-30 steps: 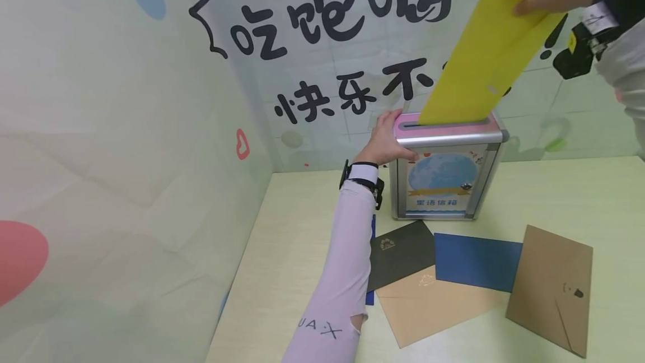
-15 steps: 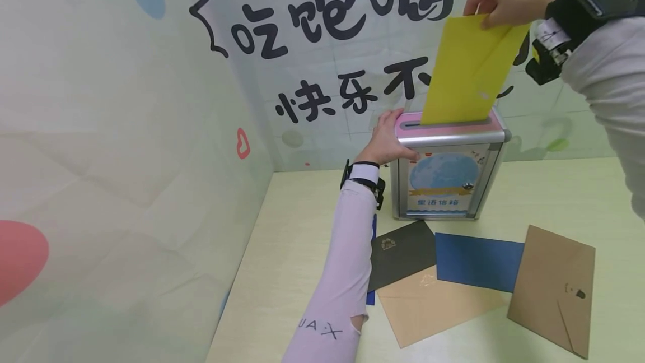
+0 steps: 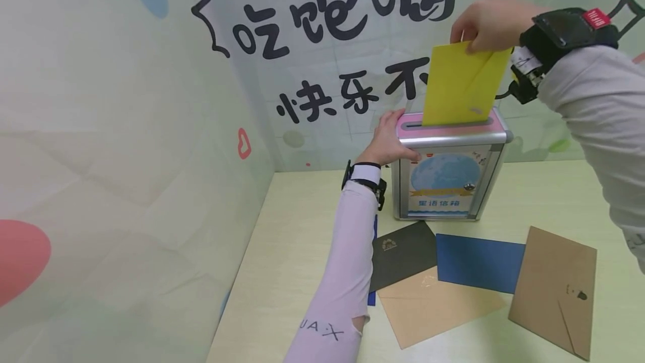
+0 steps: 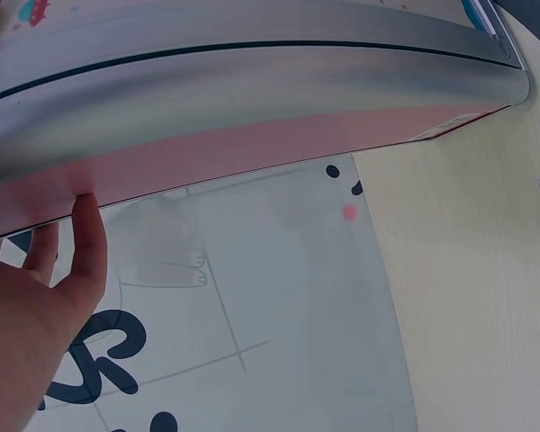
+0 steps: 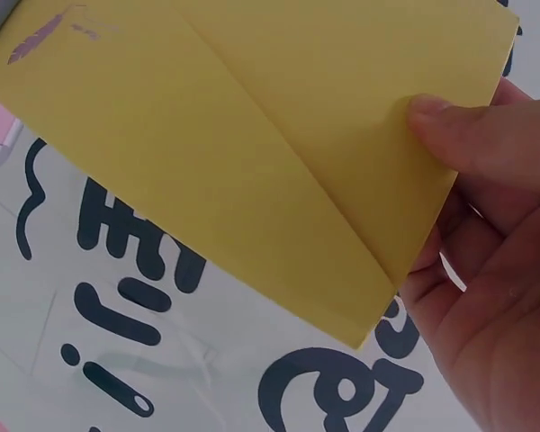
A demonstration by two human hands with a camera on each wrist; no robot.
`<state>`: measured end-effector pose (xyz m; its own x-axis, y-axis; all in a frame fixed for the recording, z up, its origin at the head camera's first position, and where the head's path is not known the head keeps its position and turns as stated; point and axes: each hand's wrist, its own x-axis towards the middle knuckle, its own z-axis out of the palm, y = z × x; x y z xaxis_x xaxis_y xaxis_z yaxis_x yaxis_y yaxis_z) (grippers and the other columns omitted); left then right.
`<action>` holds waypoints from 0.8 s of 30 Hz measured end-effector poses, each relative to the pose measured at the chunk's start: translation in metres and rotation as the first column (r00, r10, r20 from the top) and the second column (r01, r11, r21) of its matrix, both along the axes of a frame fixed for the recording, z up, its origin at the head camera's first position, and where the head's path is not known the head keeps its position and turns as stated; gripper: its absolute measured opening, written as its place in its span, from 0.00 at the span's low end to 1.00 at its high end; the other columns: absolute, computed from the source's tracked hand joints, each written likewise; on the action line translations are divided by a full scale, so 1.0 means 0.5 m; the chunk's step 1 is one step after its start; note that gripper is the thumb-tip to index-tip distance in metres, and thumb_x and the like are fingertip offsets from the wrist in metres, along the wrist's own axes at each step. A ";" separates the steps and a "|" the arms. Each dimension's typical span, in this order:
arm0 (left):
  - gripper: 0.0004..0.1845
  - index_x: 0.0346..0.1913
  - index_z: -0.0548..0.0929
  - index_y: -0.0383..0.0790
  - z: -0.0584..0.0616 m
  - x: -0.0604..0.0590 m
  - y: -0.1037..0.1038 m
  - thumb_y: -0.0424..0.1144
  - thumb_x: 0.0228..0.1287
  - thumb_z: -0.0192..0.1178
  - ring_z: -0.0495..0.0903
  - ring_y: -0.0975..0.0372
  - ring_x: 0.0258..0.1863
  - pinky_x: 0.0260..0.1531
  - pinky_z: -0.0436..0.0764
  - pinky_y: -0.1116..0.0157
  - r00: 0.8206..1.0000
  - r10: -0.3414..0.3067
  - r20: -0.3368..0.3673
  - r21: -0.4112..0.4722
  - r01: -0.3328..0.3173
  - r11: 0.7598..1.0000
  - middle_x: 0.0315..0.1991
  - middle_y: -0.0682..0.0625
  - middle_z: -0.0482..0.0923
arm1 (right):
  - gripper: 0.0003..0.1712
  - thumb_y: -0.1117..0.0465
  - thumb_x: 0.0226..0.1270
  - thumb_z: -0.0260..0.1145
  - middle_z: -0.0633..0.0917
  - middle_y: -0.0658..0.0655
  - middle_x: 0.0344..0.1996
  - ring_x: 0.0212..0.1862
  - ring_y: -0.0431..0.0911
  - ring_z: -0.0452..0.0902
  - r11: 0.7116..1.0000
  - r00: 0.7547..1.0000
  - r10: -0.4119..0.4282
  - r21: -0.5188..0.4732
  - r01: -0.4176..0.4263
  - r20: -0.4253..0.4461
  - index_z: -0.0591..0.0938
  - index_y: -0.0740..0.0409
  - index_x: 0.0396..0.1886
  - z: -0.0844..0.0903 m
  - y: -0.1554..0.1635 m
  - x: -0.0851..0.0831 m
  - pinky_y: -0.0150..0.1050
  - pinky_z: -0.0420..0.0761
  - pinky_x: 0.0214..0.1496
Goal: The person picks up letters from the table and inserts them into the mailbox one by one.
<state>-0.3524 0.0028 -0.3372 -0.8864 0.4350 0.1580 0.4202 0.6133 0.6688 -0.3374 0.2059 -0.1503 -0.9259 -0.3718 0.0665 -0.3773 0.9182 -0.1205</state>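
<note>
My right hand point(image 3: 491, 26) pinches the upper edge of a yellow envelope point(image 3: 463, 85), thumb on its near face, as the right wrist view also shows of the envelope point(image 5: 225, 153). Its lower end is inside the slot in the pink top of a silver-framed letter box point(image 3: 445, 178), so that part is hidden. On the box's left upper corner, my left hand point(image 3: 385, 142) grips with the thumb in front and the fingers around the side and back. The left wrist view shows the hand point(image 4: 49, 297) with a fingertip against the box's pink surface point(image 4: 207, 153).
Before the box lie a black envelope point(image 3: 403, 254), a blue envelope point(image 3: 478, 262), a tan envelope point(image 3: 433, 310) and a brown envelope point(image 3: 554, 290). A dark blue strip point(image 3: 372, 298) shows beside my left sleeve. A printed sheet point(image 3: 312, 71) hangs behind the pale table point(image 3: 282, 251).
My right hand has moved down and to the left, and the yellow envelope has slid deeper into the slot and tilts less. The left hand stays on the box.
</note>
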 end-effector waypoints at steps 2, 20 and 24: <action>0.58 0.70 0.52 0.45 -0.001 -0.001 0.000 0.40 0.31 0.75 0.58 0.58 0.59 0.57 0.65 0.65 1.000 0.003 -0.003 0.008 -0.003 1.000 0.68 0.47 0.49 | 0.12 0.71 0.58 0.58 0.77 0.72 0.40 0.32 0.59 0.75 1.000 1.000 0.009 0.010 -0.009 -0.008 0.76 0.70 0.43 -0.008 -0.002 -0.001 0.50 0.78 0.41; 0.58 0.70 0.52 0.45 -0.004 -0.007 0.001 0.40 0.31 0.75 0.58 0.58 0.59 0.56 0.65 0.64 1.000 0.008 -0.004 0.006 -0.008 1.000 0.68 0.48 0.49 | 0.12 0.74 0.56 0.57 0.79 0.69 0.37 0.34 0.57 0.73 0.996 0.990 0.086 0.026 -0.090 0.108 0.79 0.69 0.41 -0.075 -0.031 -0.019 0.51 0.77 0.45; 0.58 0.70 0.53 0.46 -0.004 -0.006 0.002 0.40 0.31 0.75 0.58 0.59 0.59 0.57 0.65 0.64 1.000 0.010 0.003 0.021 -0.010 1.000 0.68 0.49 0.49 | 0.13 0.74 0.56 0.57 0.79 0.67 0.36 0.36 0.57 0.72 0.995 0.989 0.085 0.033 -0.089 0.117 0.80 0.68 0.42 -0.095 -0.033 -0.022 0.50 0.77 0.45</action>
